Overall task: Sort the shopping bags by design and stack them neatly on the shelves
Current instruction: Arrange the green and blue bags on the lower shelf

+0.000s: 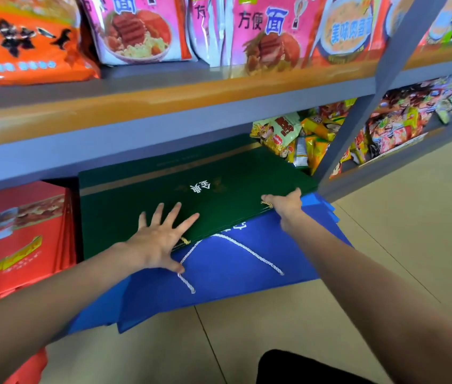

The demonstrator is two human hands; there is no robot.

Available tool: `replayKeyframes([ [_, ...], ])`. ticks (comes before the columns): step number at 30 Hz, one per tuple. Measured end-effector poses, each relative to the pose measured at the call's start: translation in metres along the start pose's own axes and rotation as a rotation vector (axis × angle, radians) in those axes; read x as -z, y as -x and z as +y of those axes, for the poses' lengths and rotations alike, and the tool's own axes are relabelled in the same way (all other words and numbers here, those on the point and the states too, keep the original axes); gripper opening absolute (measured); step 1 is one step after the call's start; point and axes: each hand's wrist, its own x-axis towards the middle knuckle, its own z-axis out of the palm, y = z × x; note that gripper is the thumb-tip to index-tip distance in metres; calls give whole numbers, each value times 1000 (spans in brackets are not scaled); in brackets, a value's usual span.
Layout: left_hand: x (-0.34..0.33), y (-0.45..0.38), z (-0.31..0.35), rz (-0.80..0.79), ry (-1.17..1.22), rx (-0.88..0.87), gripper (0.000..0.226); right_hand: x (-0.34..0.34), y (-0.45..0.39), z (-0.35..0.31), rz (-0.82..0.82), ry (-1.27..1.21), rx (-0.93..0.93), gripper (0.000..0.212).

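Far left on the lower shelf (25,159) sits a stack of red bags (17,239) w/ a food print, flat, hard against the left side of the green stack. Next over, the left hand (161,239) lies flat on the top green bag (191,195), fingers straight and spread wide, thumb reaching down onto the blue bag (219,273) near its white rope handle (233,245). Green bag is flat, gold band and pale lettering (upside down from here), back part tucked under the shelf above, front edge at the shelf's front. The blue bags lie under it and stick out past the shelf's front edge over the tiled floor (385,245), fanned unevenly. Right hand (285,203) is at the green bag's front right corner, fingers curled over the edge, gripping it by a gold cord handle. Further right, small snack packets (297,137) are piled at the back right of the same shelf. Upper shelf holds big noodle packs (141,29), orange and pink.
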Motion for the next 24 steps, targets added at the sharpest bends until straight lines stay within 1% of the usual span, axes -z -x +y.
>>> replayKeyframes([
  [2,-4,-5,0,-2,-7,20,119,-15,-2,-7,130,-165,104,87],
  [3,-6,-5,1,-5,-27,19,119,-23,0,-11,168,-216,174,83],
  [7,-6,0,6,19,-60,9,122,-44,15,-30,207,-264,421,73],
  [9,-4,5,5,72,-51,11,126,-42,28,-35,194,-276,513,71],
  [10,-5,10,3,119,-62,-7,128,-39,35,-35,188,-297,546,72],
  [12,-5,20,-4,328,-154,-100,138,-29,49,-36,176,-363,619,73],
  [13,-6,25,-9,380,-205,-132,143,-23,56,-36,174,-400,639,73],
  [14,-10,28,-13,432,-216,-160,141,-16,61,-33,178,-428,641,73],
  [16,-15,36,-19,502,-196,-221,133,1,70,-26,205,-398,580,70],
  [18,-14,43,-23,534,-184,-322,125,18,73,-14,234,-261,475,68],
  [19,-13,44,-25,550,-167,-348,117,23,72,-9,222,-203,433,68],
  [21,-4,46,-28,537,-153,-373,103,29,69,-6,172,-165,399,72],
  [24,4,48,-24,443,-114,-375,96,31,63,-12,124,-179,426,78],
])
